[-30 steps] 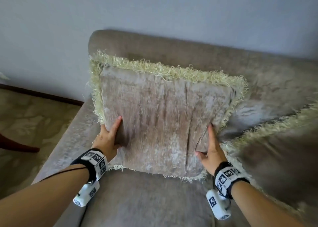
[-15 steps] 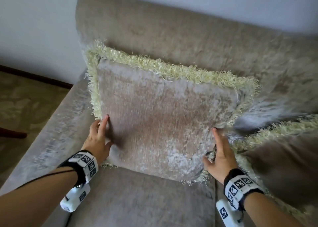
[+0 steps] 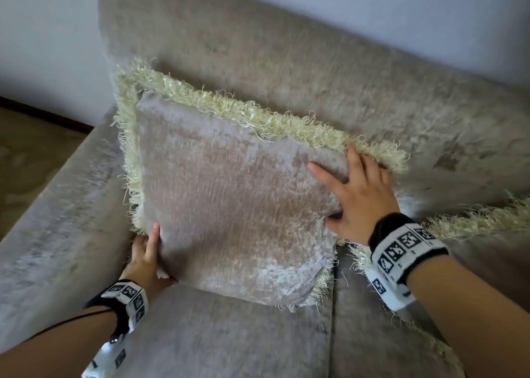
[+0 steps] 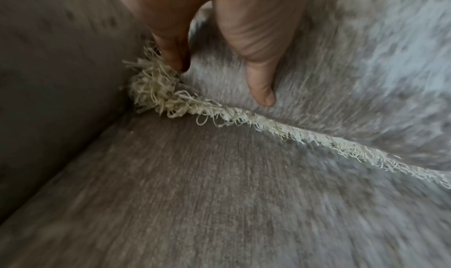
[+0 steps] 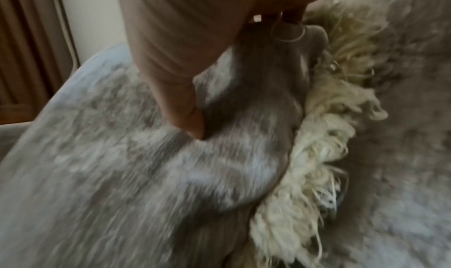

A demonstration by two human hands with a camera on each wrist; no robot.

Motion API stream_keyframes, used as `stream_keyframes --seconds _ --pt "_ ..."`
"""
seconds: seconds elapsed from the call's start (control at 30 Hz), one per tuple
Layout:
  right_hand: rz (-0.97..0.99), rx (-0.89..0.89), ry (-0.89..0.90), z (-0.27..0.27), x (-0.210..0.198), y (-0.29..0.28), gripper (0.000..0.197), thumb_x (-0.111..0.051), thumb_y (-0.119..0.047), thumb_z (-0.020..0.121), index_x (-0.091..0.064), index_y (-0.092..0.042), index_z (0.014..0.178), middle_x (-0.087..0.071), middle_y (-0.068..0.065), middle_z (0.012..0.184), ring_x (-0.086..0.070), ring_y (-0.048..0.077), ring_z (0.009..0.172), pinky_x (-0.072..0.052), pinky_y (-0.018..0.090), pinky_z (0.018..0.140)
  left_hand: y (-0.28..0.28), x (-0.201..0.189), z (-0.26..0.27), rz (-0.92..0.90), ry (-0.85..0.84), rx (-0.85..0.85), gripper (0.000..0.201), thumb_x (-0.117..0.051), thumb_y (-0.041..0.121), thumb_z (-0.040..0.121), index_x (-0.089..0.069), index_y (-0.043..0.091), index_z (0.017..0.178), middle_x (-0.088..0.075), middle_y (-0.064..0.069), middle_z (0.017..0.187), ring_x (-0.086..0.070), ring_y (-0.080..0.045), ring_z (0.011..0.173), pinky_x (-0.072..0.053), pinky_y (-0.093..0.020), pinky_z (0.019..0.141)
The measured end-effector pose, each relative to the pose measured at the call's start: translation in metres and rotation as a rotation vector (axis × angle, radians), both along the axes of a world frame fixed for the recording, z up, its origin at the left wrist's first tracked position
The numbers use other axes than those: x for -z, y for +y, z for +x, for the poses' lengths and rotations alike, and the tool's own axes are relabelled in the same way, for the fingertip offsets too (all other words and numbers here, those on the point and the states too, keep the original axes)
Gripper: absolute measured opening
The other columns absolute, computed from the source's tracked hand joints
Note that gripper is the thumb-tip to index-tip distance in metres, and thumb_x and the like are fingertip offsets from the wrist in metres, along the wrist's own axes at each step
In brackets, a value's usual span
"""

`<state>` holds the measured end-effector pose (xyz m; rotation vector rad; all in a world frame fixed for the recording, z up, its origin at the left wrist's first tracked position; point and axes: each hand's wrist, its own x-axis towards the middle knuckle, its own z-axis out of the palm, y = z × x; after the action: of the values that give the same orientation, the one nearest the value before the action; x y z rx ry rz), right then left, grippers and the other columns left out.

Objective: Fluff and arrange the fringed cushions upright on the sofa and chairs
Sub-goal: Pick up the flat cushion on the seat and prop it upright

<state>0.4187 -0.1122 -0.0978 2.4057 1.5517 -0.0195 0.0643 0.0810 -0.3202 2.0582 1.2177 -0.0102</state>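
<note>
The left hand (image 3: pixel 146 258) pinches the fringed cushion (image 3: pixel 229 200) at its lower corner while the right hand (image 3: pixel 358 194) presses spread-fingered on its upper edge, leaving it nearly upright against the sofa (image 3: pixel 315 62) backrest; another cushion (image 3: pixel 487 225) beside it apparently awaits arranging.

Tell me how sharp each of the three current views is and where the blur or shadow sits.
Head view: mostly sharp, with bent wide-angle edges; slight smear on the cushion face near the left hand. Left wrist view: dim, seat streaked by motion blur, fringe fairly crisp. Right wrist view: blurriest, with soft fringe and a dark shadow under the right hand.
</note>
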Motion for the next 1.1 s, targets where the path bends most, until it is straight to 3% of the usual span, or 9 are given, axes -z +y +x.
stream_keyframes --seconds 0.13,0.27,0.4,0.57,0.63,0.83,0.93,1.0,1.1 --pt "-0.059 -0.038 -0.058 0.006 0.006 0.008 0.132 -0.078 -0.066 0.056 0.021 -0.052 0.143 -0.024 0.025 0.147 -0.032 0.041 0.123 -0.032 0.055 0.101 0.002 0.014 0.004 0.137 0.080 0.002 0.157 -0.097 0.027 0.032 0.007 0.030 0.150 -0.026 -0.021 0.138 -0.038 -0.046 0.122 -0.040 -0.056 0.096" --pt "0.012 -0.087 -0.077 0.010 0.010 0.009 0.136 -0.082 -0.065 0.050 0.011 -0.049 0.147 -0.046 0.019 0.117 -0.045 0.032 0.096 -0.046 0.046 0.084 0.005 0.019 0.015 0.034 0.060 -0.024 0.140 -0.091 0.013 0.044 0.000 0.023 0.151 -0.024 -0.021 0.132 -0.046 -0.050 0.108 -0.042 -0.055 0.094" --pt "0.088 -0.043 -0.028 0.005 0.015 0.008 0.131 -0.088 -0.050 0.054 0.003 -0.049 0.149 -0.045 0.009 0.093 -0.035 0.019 0.076 -0.041 0.034 0.063 0.016 0.014 0.019 0.126 0.000 0.017 0.102 -0.078 -0.001 0.055 -0.020 0.034 0.132 -0.039 -0.025 0.111 -0.055 -0.050 0.076 -0.052 -0.055 0.070" --pt "0.051 0.067 -0.022 -0.010 0.014 0.000 0.121 -0.084 -0.045 0.065 0.003 -0.047 0.149 -0.031 0.000 0.085 -0.035 0.016 0.074 -0.036 0.029 0.059 0.019 -0.018 0.006 0.136 0.049 0.080 0.108 -0.081 -0.003 0.049 -0.022 0.039 0.129 -0.041 -0.022 0.105 -0.056 -0.047 0.066 -0.051 -0.048 0.058" --pt "0.053 0.105 0.001 -0.016 0.012 -0.005 0.121 -0.083 -0.043 0.067 0.007 -0.048 0.148 -0.033 0.000 0.085 -0.037 0.016 0.073 -0.037 0.029 0.058 0.025 -0.033 -0.001 0.162 0.048 0.094 0.107 -0.078 -0.004 0.051 -0.022 0.040 0.131 -0.041 -0.022 0.105 -0.051 -0.038 0.057 -0.048 -0.040 0.055" --pt "0.112 0.240 0.093 -0.031 0.014 -0.037 0.127 -0.085 -0.039 0.066 0.014 -0.050 0.145 -0.033 -0.002 0.082 -0.039 0.014 0.066 -0.036 0.026 0.054 0.049 -0.095 -0.022 0.300 0.014 0.172 0.119 -0.072 -0.014 0.052 -0.017 0.048 0.138 -0.042 -0.017 0.105 -0.042 -0.020 0.054 -0.038 -0.025 0.050" --pt "0.208 0.334 0.158 -0.032 0.013 -0.056 0.123 -0.085 -0.040 0.066 0.009 -0.052 0.144 -0.038 0.000 0.084 -0.039 0.016 0.068 -0.040 0.029 0.059 0.064 -0.141 -0.015 0.407 -0.003 0.243 0.117 -0.071 -0.012 0.057 -0.015 0.051 0.139 -0.043 -0.020 0.110 -0.046 -0.021 0.061 -0.043 -0.028 0.054" --pt "0.246 0.392 0.163 -0.032 0.010 -0.065 0.118 -0.080 -0.045 0.071 0.013 -0.054 0.142 -0.038 0.001 0.089 -0.039 0.017 0.073 -0.043 0.031 0.061 0.076 -0.171 -0.004 0.499 0.004 0.284 0.115 -0.070 -0.007 0.060 -0.013 0.055 0.139 -0.043 -0.022 0.110 -0.048 -0.028 0.056 -0.047 -0.032 0.052" --pt "0.299 0.453 0.175 -0.029 0.009 -0.069 0.111 -0.076 -0.048 0.074 0.007 -0.050 0.146 -0.041 0.004 0.096 -0.043 0.020 0.081 -0.046 0.034 0.066 0.094 -0.209 0.015 0.643 -0.029 0.334 0.108 -0.072 -0.004 0.059 -0.023 0.048 0.140 -0.042 -0.022 0.102 -0.040 -0.026 0.048 -0.046 -0.032 0.046"
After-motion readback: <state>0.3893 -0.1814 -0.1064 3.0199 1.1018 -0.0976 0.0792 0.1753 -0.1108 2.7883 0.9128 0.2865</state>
